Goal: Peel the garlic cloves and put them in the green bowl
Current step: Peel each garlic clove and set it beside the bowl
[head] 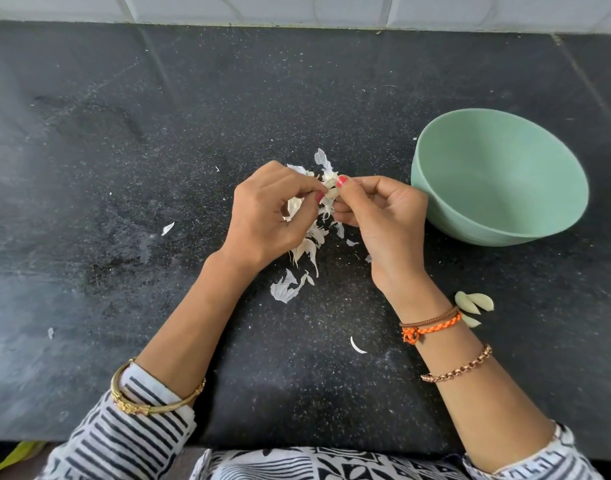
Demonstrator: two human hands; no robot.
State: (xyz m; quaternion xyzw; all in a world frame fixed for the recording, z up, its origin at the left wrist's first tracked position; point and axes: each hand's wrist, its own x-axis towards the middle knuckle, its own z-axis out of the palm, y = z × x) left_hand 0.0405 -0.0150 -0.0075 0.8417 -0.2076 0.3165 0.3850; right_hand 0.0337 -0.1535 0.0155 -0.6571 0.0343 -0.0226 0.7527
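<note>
Head view: a person works over a dark speckled table (124, 168), both hands meeting at centre frame.
Garlic clove: a pale clove (333, 192) sits between the two hands, pinched at their fingertips, its long axis running roughly left to right in the frame.
Left hand: the left hand (269, 209) pinches the clove from the left side, fingers curled, with papery skin showing inside the palm.
Right hand: the right hand (383, 216) pinches the same clove from the right, thumb on top, fingers curled beneath.
Green bowl: the green bowl (435, 216) stands at right of centre, just beside the right hand; nothing is visible inside it.
Key relation: the bowl lies to the right of the clove, so the right hand is the nearer one for the drop.
Peeled cloves: a few bare cloves (474, 302) lie on the table at lower right, beside the right wrist, outside the bowl.
Skins: loose garlic skins (286, 289) lie scattered under and below the hands.
Stage: peeling appears under way; transfer to the bowl not yet done.
</note>
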